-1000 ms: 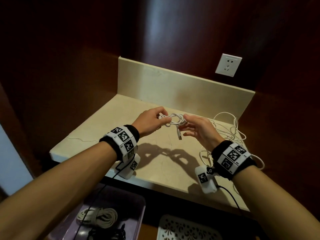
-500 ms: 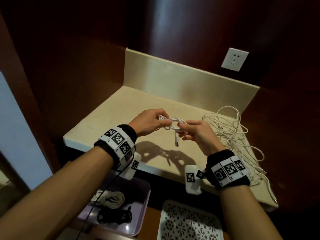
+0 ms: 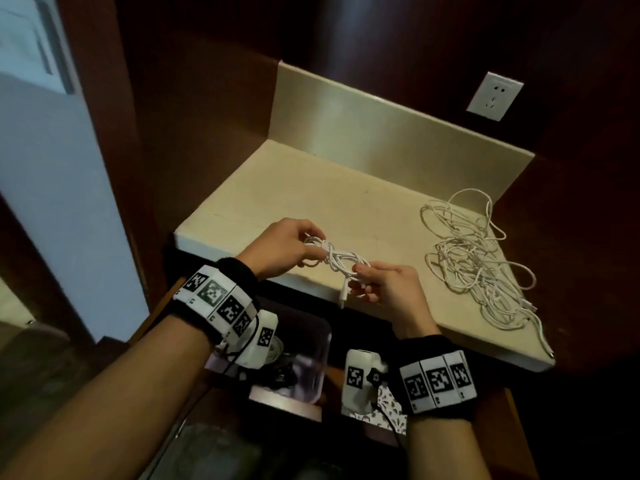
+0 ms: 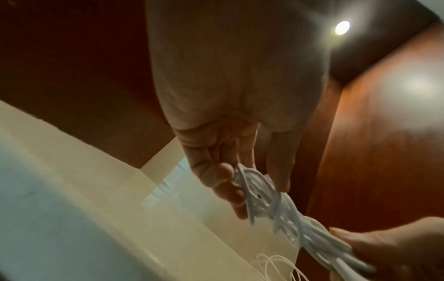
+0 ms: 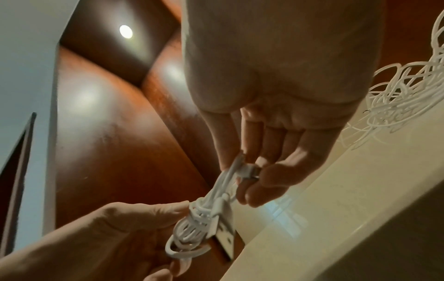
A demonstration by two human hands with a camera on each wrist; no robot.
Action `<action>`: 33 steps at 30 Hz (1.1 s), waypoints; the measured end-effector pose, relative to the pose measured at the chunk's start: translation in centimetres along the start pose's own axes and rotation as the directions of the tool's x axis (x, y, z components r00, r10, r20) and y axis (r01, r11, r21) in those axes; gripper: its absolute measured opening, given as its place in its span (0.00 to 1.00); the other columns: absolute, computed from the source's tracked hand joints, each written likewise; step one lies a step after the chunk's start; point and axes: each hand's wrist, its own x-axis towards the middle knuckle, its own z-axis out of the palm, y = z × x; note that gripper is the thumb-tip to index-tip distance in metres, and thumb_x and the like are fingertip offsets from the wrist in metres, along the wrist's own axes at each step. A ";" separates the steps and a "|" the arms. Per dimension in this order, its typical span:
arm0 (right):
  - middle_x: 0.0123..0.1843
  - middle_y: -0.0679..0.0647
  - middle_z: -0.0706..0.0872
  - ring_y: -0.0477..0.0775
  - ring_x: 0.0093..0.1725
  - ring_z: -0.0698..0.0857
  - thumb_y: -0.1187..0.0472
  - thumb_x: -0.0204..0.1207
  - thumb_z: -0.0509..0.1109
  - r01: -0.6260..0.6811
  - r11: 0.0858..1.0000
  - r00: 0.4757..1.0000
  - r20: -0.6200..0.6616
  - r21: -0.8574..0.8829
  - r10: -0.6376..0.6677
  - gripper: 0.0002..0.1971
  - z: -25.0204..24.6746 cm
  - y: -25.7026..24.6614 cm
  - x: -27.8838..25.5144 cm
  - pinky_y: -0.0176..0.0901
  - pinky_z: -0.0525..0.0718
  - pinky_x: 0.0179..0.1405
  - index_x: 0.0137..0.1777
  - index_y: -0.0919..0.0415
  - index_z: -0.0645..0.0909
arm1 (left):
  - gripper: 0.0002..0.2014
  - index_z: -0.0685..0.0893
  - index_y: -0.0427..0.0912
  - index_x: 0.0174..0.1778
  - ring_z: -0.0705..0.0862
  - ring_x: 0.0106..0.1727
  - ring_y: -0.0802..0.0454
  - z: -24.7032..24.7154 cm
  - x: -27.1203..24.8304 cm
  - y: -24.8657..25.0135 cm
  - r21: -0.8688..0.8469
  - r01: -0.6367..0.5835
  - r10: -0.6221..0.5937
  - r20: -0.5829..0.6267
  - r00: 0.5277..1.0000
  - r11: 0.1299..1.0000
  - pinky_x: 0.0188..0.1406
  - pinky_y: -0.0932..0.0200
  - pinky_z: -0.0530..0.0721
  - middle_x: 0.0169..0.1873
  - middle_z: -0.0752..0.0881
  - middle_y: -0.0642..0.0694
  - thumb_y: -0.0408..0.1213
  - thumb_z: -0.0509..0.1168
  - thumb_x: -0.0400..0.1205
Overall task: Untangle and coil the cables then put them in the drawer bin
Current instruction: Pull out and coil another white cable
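Held in the air over the worktop's front edge, the coiled white cable is pinched at one end by the left hand and at the other by the right hand, fingers curled round its loops. It looks light, limp and smooth-jacketed, best gripped around the wrapped middle. A tangled pile of thin white cables lies toward the right edge.

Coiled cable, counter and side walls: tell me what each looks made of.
Coiled cable: smooth white plastic or rubber sheath, bending in soft loops; its plug has a dull metal shell. Counter: polished cream stone or a stone-look slab, glossy enough to mirror light, with a thick edge. Side walls: reddish-brown wood or veneer under gloss varnish, showing lamp glare; which one cannot be told.
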 end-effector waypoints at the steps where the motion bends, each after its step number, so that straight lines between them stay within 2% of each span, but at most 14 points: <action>1: 0.29 0.58 0.81 0.51 0.28 0.82 0.70 0.76 0.71 0.004 1.000 1.000 -0.001 -0.002 -0.004 0.05 0.7 0.3 -0.6 0.37 0.79 0.28 0.40 0.72 0.86 | 0.09 0.87 0.42 0.53 0.81 0.31 0.57 -0.4 -0.6 -0.5 -0.002 0.009 -0.009 -0.004 1.000 1.000 0.24 0.73 0.73 0.37 0.86 0.47 0.34 0.74 0.77; 5: 0.28 0.57 0.78 0.52 0.28 0.76 0.69 0.74 0.73 0.015 0.998 1.000 0.007 -0.064 -0.014 0.06 3.1 1.0 -2.8 0.37 0.71 0.23 0.40 0.74 0.87 | 0.08 0.89 0.43 0.49 0.80 0.27 0.61 -1.7 -2.9 -2.3 0.006 0.039 -0.039 -0.025 0.999 0.999 0.25 0.67 0.76 0.35 0.86 0.46 0.34 0.75 0.76; 6: 0.28 0.57 0.79 0.53 0.29 0.77 0.69 0.73 0.73 0.009 0.997 1.000 0.004 -0.075 -0.009 0.07 3.7 1.1 -3.2 0.38 0.71 0.24 0.40 0.75 0.87 | 0.07 0.89 0.43 0.49 0.82 0.29 0.59 -2.0 -3.4 -2.8 0.002 0.045 -0.044 -0.035 0.998 0.999 0.29 0.62 0.81 0.36 0.87 0.44 0.34 0.75 0.75; 7: 0.29 0.58 0.79 0.54 0.31 0.77 0.68 0.73 0.74 0.003 0.996 1.000 -0.003 -0.085 -0.003 0.07 4.2 1.4 -3.6 0.39 0.71 0.25 0.40 0.75 0.88 | 0.07 0.90 0.44 0.48 0.86 0.35 0.54 -2.3 -3.8 -3.2 -0.001 0.050 -0.050 -0.041 0.998 0.999 0.38 0.54 0.84 0.38 0.89 0.43 0.35 0.76 0.75; 9: 0.30 0.57 0.80 0.53 0.32 0.76 0.68 0.73 0.74 -0.005 0.994 1.000 -0.010 -0.109 0.004 0.06 5.2 2.0 -4.6 0.41 0.72 0.27 0.40 0.72 0.89 | 0.07 0.90 0.45 0.48 0.88 0.45 0.45 -2.9 -4.7 -3.9 0.001 0.058 -0.058 -0.040 0.998 0.998 0.51 0.47 0.85 0.42 0.90 0.41 0.36 0.76 0.74; 13: 0.29 0.55 0.79 0.49 0.30 0.74 0.66 0.74 0.74 -0.006 0.985 1.000 0.013 -0.174 0.008 0.07 6.3 2.7 -6.1 0.36 0.70 0.25 0.36 0.64 0.89 | 0.10 0.90 0.42 0.51 0.87 0.49 0.45 -3.5 -6.0 -4.9 0.000 0.075 -0.075 -0.011 0.997 0.997 0.59 0.45 0.85 0.45 0.90 0.42 0.36 0.76 0.75; 16: 0.25 0.51 0.79 0.45 0.26 0.72 0.66 0.74 0.75 -0.015 0.978 1.000 0.005 -0.209 0.017 0.09 6.8 2.7 -6.2 0.32 0.69 0.22 0.32 0.62 0.87 | 0.08 0.90 0.46 0.47 0.88 0.51 0.43 -3.7 -6.5 -5.7 -0.036 0.099 -0.099 -0.005 0.995 0.994 0.60 0.40 0.85 0.45 0.90 0.41 0.35 0.77 0.74; 19: 0.26 0.52 0.81 0.45 0.24 0.74 0.68 0.73 0.74 -0.035 0.970 0.999 -0.019 -0.240 0.031 0.03 7.7 2.4 -5.5 0.34 0.71 0.24 0.40 0.63 0.88 | 0.07 0.89 0.49 0.46 0.87 0.52 0.45 -3.8 -6.5 -6.0 -0.023 0.108 -0.109 -0.027 0.994 0.994 0.59 0.44 0.85 0.46 0.90 0.44 0.37 0.76 0.74; 21: 0.28 0.55 0.84 0.46 0.24 0.76 0.70 0.73 0.73 -0.040 0.943 0.999 -0.023 -0.330 0.034 0.04 8.1 2.1 -4.7 0.36 0.74 0.26 0.41 0.61 0.88 | 0.08 0.89 0.48 0.49 0.86 0.49 0.49 -3.9 -6.2 -6.0 0.008 0.109 -0.109 -0.038 0.993 0.994 0.51 0.55 0.84 0.45 0.89 0.47 0.38 0.75 0.75; 23: 0.28 0.57 0.86 0.48 0.25 0.77 0.71 0.71 0.73 -0.056 0.918 0.998 0.000 -0.393 0.061 0.04 8.3 1.8 -3.7 0.37 0.75 0.27 0.41 0.63 0.88 | 0.09 0.89 0.47 0.51 0.84 0.46 0.52 -4.2 -5.9 -5.9 0.046 0.121 -0.119 -0.043 0.992 0.992 0.44 0.61 0.79 0.43 0.87 0.48 0.39 0.75 0.75; 26: 0.29 0.62 0.88 0.54 0.27 0.81 0.68 0.68 0.74 -0.042 0.867 0.995 0.055 -0.497 0.080 0.05 8.2 1.4 -2.1 0.46 0.79 0.32 0.32 0.67 0.88 | 0.12 0.88 0.50 0.52 0.86 0.50 0.51 -4.4 -5.4 -6.1 0.100 0.149 -0.144 -0.053 0.988 0.984 0.51 0.56 0.84 0.46 0.89 0.48 0.42 0.77 0.73; 28: 0.30 0.61 0.89 0.62 0.33 0.86 0.62 0.61 0.76 -0.020 0.804 0.993 0.081 -0.594 0.084 0.06 8.1 1.5 -0.8 0.56 0.85 0.40 0.29 0.64 0.88 | 0.13 0.88 0.50 0.54 0.86 0.52 0.51 -4.5 -5.2 -6.3 0.129 0.174 -0.165 -0.076 0.983 0.976 0.58 0.53 0.84 0.49 0.89 0.48 0.45 0.76 0.74; 31: 0.34 0.64 0.90 0.68 0.43 0.89 0.60 0.58 0.76 -0.015 0.711 0.984 0.116 -0.703 0.136 0.08 8.3 2.0 1.0 0.63 0.88 0.48 0.33 0.66 0.89 | 0.17 0.87 0.50 0.57 0.85 0.54 0.51 -4.8 -5.0 -6.5 0.165 0.215 -0.194 -0.133 0.972 0.963 0.60 0.52 0.83 0.51 0.88 0.49 0.51 0.75 0.74; 33: 0.36 0.65 0.90 0.66 0.42 0.89 0.62 0.62 0.77 -0.012 0.653 0.978 0.128 -0.757 0.166 0.08 8.5 2.4 1.7 0.62 0.89 0.47 0.37 0.68 0.89 | 0.19 0.87 0.51 0.57 0.85 0.55 0.51 -5.0 -5.0 -6.5 0.182 0.240 -0.207 -0.180 0.962 0.954 0.60 0.51 0.83 0.52 0.88 0.51 0.55 0.73 0.74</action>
